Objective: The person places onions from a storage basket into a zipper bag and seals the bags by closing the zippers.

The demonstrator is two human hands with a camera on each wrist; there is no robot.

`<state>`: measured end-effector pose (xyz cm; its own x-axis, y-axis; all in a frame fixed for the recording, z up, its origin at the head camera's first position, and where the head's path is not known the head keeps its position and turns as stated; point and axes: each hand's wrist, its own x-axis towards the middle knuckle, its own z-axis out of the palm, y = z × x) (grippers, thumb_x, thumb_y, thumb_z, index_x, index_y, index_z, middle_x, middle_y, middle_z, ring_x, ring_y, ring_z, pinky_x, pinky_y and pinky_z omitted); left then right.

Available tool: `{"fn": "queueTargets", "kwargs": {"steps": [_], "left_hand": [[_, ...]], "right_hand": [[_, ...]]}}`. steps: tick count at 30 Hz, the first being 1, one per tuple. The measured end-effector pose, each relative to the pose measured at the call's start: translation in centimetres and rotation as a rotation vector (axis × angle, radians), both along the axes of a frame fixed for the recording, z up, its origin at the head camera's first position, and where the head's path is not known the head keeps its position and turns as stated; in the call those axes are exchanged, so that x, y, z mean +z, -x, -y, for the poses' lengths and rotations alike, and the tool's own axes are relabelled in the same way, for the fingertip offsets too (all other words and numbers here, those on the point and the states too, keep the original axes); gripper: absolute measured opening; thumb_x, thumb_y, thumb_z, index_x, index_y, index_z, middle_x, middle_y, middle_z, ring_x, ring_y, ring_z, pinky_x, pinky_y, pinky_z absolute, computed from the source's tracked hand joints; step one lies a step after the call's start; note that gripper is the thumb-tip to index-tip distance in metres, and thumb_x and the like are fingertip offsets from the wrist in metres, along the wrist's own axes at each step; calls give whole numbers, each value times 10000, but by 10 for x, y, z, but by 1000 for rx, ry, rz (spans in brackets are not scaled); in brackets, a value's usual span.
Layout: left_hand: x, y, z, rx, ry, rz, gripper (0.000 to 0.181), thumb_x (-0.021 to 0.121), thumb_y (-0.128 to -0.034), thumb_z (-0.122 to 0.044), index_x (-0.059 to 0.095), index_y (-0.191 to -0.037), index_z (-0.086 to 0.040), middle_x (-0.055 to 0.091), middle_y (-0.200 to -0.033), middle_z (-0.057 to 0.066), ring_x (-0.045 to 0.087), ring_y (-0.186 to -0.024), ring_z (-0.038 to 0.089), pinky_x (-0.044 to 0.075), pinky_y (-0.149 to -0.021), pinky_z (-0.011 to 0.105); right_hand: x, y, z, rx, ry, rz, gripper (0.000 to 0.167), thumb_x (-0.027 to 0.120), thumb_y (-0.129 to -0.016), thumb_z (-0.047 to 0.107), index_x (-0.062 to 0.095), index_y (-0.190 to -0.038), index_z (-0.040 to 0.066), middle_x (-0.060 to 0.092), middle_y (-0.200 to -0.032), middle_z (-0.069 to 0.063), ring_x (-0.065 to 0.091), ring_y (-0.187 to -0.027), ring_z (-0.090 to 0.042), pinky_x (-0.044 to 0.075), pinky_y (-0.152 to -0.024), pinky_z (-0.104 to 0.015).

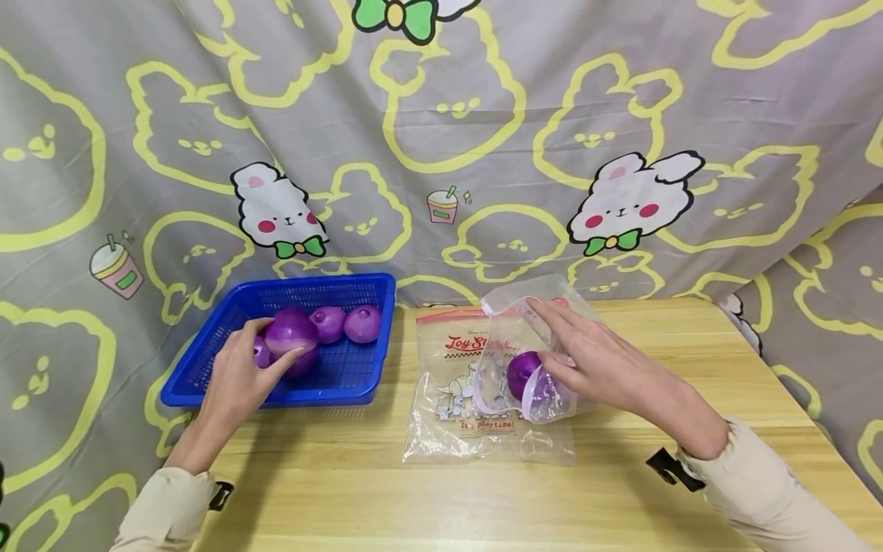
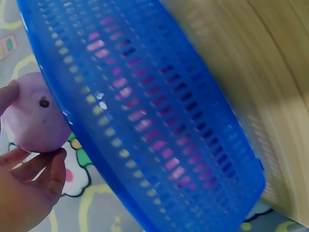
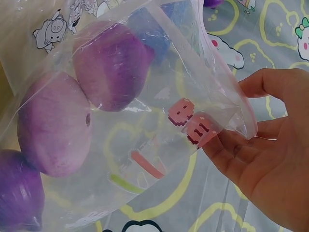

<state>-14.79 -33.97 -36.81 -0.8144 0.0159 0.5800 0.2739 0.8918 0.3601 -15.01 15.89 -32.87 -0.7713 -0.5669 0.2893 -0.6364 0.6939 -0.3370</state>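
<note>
My left hand (image 1: 237,376) grips a purple onion (image 1: 293,328) between thumb and fingers, above the blue plastic basket (image 1: 338,395). More purple onions (image 1: 362,323) lie inside that basket. From the left wrist the held onion (image 2: 36,116) shows beyond the basket's rim, with a dark spot facing the camera. My right hand (image 1: 614,364) pinches the rim of a clear zip bag (image 3: 169,179) and holds its mouth apart. Three purple onions (image 3: 55,125) are visible inside the bag in the right wrist view.
Under the held bag, a flat clear bag with red lettering (image 1: 428,433) lies on the wooden table (image 1: 414,498). Behind the table hangs a grey curtain (image 1: 414,253) with yellow outlines and rabbit prints. The basket stands at the left, close to the curtain.
</note>
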Motion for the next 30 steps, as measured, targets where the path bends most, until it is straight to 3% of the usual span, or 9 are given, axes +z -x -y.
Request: {"fn": "queueTargets", "kwargs": {"steps": [4,8,16,23,30], "left_hand": [[4,0,-13,-69,12,-62,634,895,-737,-207,586,-1232,43,607,-1191,231,530,-1101,397,452,-897,595],[8,-1,-26,-97,19,-105,630,912,-704,-162,608,-1220,34,562,-1203,216,518,-1105,375,484,-883,580],[15,-5,-52,-146,18,-120,662,922,-694,-189,618,-1243,23,530,-1187,196,520,-1115,329,531,-834,530],[24,-14,-78,-228,32,-124,665,939,-669,-263,656,-1216,-13,586,-1206,152,558,-1124,299,546,-866,501],[30,-25,-113,-319,11,-141,595,915,-703,-306,676,-1168,-23,637,-1133,104,610,-1043,236,546,-875,416]], "right_hand": [[0,0,0,-6,-1,2,736,635,-948,207,264,-1565,52,315,-1587,-172,251,-1447,-456,252,-1126,-627],[1,0,0,-11,2,8,739,641,-949,206,263,-1567,63,315,-1587,-172,249,-1449,-453,252,-1123,-630],[3,3,0,2,-5,-4,742,632,-959,235,250,-1571,62,339,-1566,-192,288,-1439,-435,274,-1125,-610],[4,6,5,33,-1,-23,718,626,-957,233,281,-1552,27,374,-1542,-196,483,-1315,-369,383,-1082,-555],[3,6,7,39,0,-25,711,624,-956,244,294,-1544,16,375,-1541,-200,477,-1324,-389,377,-1086,-554]]}}
